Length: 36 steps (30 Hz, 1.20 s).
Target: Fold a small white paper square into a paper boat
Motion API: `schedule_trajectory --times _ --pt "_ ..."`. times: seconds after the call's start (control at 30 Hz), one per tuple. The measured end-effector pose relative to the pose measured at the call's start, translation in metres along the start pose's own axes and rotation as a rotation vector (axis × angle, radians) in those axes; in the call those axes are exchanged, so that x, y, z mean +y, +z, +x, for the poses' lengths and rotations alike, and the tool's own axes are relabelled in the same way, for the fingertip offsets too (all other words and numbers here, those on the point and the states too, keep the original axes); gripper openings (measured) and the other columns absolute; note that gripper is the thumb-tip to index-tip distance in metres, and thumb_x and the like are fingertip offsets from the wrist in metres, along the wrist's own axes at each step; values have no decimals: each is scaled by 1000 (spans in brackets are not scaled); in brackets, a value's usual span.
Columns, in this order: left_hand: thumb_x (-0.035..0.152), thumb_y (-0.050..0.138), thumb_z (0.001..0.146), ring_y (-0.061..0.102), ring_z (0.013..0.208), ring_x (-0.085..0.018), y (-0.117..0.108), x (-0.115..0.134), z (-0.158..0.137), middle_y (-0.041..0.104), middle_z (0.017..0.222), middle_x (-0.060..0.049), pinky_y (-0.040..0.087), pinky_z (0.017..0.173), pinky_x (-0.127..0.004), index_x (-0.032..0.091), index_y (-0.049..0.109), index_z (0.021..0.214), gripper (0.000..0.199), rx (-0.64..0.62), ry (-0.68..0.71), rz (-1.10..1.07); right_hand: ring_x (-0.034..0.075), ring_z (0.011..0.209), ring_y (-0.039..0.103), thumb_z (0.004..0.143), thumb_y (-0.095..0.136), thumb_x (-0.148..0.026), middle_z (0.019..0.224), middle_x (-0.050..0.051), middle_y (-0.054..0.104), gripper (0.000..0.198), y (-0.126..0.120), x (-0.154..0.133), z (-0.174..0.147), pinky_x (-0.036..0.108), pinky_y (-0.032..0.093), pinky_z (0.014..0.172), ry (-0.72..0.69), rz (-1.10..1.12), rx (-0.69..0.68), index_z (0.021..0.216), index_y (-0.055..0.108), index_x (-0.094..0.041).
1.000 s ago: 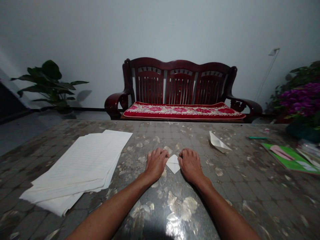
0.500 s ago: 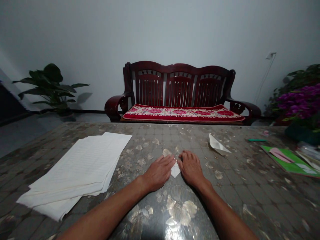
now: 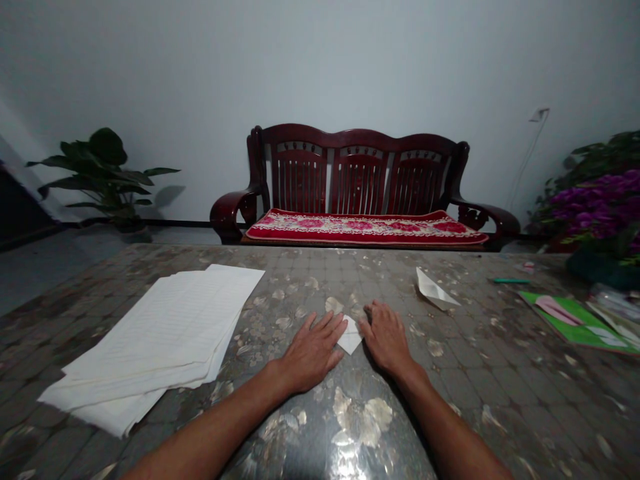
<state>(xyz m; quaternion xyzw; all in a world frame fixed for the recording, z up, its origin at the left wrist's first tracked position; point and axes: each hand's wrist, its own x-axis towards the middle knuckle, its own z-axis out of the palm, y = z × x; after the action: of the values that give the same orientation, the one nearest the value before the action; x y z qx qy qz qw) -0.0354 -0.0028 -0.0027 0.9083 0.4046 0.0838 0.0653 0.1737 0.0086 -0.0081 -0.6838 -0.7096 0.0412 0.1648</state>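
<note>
A small piece of folded white paper (image 3: 351,337) lies flat on the table, its pointed end toward me. My left hand (image 3: 313,353) rests palm down at the paper's left side, fingers spread, fingertips on its edge. To the right, my right hand (image 3: 386,337) lies palm down with loosely bent fingers, its thumb side at the paper's right edge. Neither hand is wrapped around anything. Part of the paper's upper edge is hidden by the fingers.
A stack of white paper sheets (image 3: 155,333) lies on the left of the patterned table (image 3: 290,440). To the right are a folded paper shape (image 3: 434,291), a green pen (image 3: 511,281) and a green booklet (image 3: 565,319). A wooden bench (image 3: 357,160) stands beyond.
My left hand has slid slightly left and toward me, its fingers spreading. My right hand has shifted a little right and toward me. More of the folded paper shows between them.
</note>
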Motion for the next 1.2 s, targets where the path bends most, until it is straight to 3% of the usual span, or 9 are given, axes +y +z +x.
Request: schedule_trajectory --times 0.17,0.3,0.43,0.5,0.67,0.8,0.93,1.07,1.2 --pt "33 46 99 27 149 -27 -1 2 0 35 159 -8 18 120 -55 22 35 152 55 -14 -23 -37 33 145 30 98 42 -33 155 11 42 47 1 -7 -1 53 18 117 -35 -67 -63 142 51 -20" --pt "25 44 100 40 143 -25 -6 -5 7 48 152 -7 27 118 -49 24 49 144 44 39 -31 -84 32 146 28 98 41 -31 155 11 41 47 -1 -6 1 52 17 118 -23 -83 -88 143 50 -21" --pt "21 51 95 64 115 -23 -21 -12 31 71 121 -7 47 100 -36 22 70 114 27 42 -39 -139 32 145 30 98 41 -30 155 11 41 47 -2 -8 0 53 17 118 -21 -81 -88 143 50 -21" --pt "16 58 90 64 109 -22 -27 -14 45 73 111 -6 48 96 -32 21 72 106 22 15 44 -154 33 144 31 98 41 -30 154 12 43 46 -2 -8 -1 53 18 118 -28 -73 -68 142 51 -21" --pt "13 70 79 61 113 -23 -31 -20 71 69 117 -4 45 100 -33 24 67 115 38 -53 119 -224 31 141 38 98 40 -28 149 12 49 41 3 0 -3 54 23 116 -73 11 20 136 55 -20" --pt "20 82 69 62 107 -27 -31 -26 82 70 109 -3 48 90 -35 27 68 108 43 -148 114 -223 30 138 41 97 42 -26 144 12 54 38 10 8 -2 53 24 116 -81 80 90 131 57 -21" --pt "22 88 55 64 88 -24 -28 -30 84 70 88 1 48 74 -28 27 70 96 45 -146 21 -311 29 135 45 94 44 -26 139 11 58 37 11 10 -1 50 26 115 -70 160 120 129 57 -21" --pt "20 85 50 58 61 -16 -24 -33 76 63 64 6 39 57 -22 22 69 72 28 -120 -136 -545 25 124 53 94 43 -27 127 9 65 33 2 11 -1 44 34 111 -58 311 126 122 60 -21" --pt "26 73 63 58 62 -16 -23 -34 64 62 63 4 37 57 -22 19 65 69 12 113 -284 -721 23 115 59 96 42 -38 122 8 67 33 -4 14 0 41 43 103 -35 547 105 119 62 -23"
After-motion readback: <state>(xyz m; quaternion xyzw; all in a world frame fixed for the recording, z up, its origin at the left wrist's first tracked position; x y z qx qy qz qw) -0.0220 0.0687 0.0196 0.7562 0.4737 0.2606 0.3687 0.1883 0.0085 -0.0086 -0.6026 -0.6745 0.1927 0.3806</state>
